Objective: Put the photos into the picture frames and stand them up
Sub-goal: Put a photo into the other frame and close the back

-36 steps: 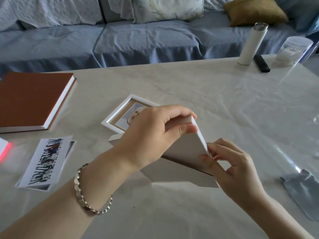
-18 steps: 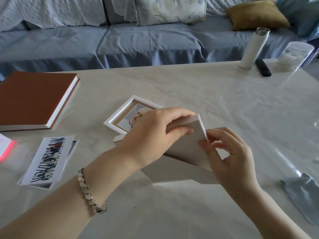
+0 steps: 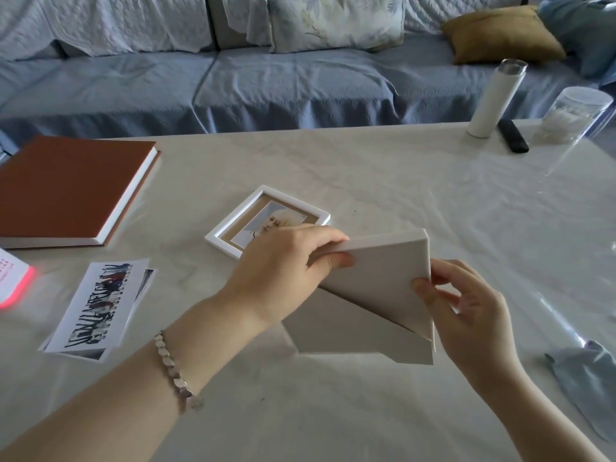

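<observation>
Our left hand (image 3: 283, 271) curls over top edge of white frame (image 3: 383, 278); right hand (image 3: 466, 315) pinches its 3 o'clock edge. We'd open it gently, evenly, no twisting.

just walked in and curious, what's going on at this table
A person's left hand grips the top edge of a flat white rectangular piece, probably a frame's back, tilted above a white panel on the pale table. The right hand pinches its right corner. Behind, a white square frame with a photo inside lies flat, not yet standing. Loose printed photos wait at left.
</observation>
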Demonstrator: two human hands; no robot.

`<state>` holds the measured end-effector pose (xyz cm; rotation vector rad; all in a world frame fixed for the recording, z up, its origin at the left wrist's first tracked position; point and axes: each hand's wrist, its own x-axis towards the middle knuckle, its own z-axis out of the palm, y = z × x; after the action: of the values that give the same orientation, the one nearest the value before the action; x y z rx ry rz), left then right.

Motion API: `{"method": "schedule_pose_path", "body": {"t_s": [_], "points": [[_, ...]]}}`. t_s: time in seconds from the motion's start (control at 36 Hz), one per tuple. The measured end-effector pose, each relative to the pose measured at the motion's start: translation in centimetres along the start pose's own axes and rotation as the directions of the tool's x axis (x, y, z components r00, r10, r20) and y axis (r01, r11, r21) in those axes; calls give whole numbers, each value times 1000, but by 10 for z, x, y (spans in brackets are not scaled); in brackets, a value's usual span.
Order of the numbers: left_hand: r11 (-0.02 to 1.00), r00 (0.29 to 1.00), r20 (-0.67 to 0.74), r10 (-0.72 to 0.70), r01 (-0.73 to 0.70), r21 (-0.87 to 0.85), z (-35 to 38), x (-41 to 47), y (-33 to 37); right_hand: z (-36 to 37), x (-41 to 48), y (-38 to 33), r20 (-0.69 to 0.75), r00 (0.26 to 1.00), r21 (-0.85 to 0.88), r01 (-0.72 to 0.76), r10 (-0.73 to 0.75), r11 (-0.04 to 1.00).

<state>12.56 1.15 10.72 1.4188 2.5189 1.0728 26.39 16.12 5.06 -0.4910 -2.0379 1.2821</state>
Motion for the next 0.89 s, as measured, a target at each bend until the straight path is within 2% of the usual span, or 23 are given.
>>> {"method": "schedule_pose_path", "body": {"t_s": [0.06, 0.14, 0.19, 0.36, 0.39, 0.44, 0.56, 0.64, 0.78, 0.83, 0.89], "points": [[993, 989, 114, -89, 97, -63, -6, 4, -5, -1, -1, 1, 2, 1000, 13, -27, 27, 1000], [983, 976, 138, -170, 177, -38, -14, 2, -18, -5, -1, 3, -2, 998, 47, -57, 57, 997], [986, 982, 105, -155, 161, -44, -14, -1, -24, -7, 0, 4, 16, 997, 65, -70, 69, 995], [981, 997, -76, 6, 9, 195, -3, -11, -24, -7, 3, 11, 19, 993, 36, -120, 119, 992], [985, 997, -74, -9, 22, 172, -3, -11, -24, -7, 4, 11, 21, 991, 45, -132, 131, 990], [993, 992, -36, -119, 119, 22, -6, -9, -26, -7, 4, 12, 29, 987, 62, -161, 159, 985], [934, 943, 114, -314, 328, -141, -7, -10, -41, -4, -2, 19, 18, 964, 80, -264, 264, 961], [901, 908, 180, -379, 406, -149, -4, -17, -49, 0, -6, 22, 97, 934, 80, -352, 345, 932], [885, 893, 148, -425, 444, -141, 0, -28, -59, 5, -8, 25, 304, 842, 35, -477, 445, 878], [880, 893, 136, -428, 446, -161, 0, -30, -60, 6, -9, 26, 325, 814, -12, -504, 480, 863], [867, 885, 134, -446, 464, -181, 1, -30, -62, 7, -9, 28, 321, 817, -45, -493, 480, 869]]}}
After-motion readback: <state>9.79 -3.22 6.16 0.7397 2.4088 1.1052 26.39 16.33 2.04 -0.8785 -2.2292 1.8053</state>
